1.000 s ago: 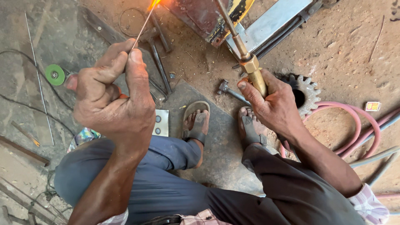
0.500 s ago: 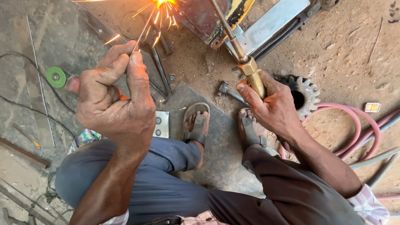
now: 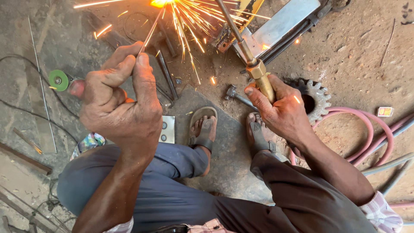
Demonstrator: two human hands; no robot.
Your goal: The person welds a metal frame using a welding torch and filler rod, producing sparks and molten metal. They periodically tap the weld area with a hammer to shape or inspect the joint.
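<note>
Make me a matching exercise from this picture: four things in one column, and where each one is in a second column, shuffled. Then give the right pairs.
Things:
1. thin rod
2. brass torch
3. gear wheel
4. green disc

Places:
A. on the ground just beyond the right hand
B. on the ground to the left of the left hand
C. pinched in the left hand, its tip in the sparks
D. gripped in the right hand

Pairs: 1-C, 2-D, 3-A, 4-B
</note>
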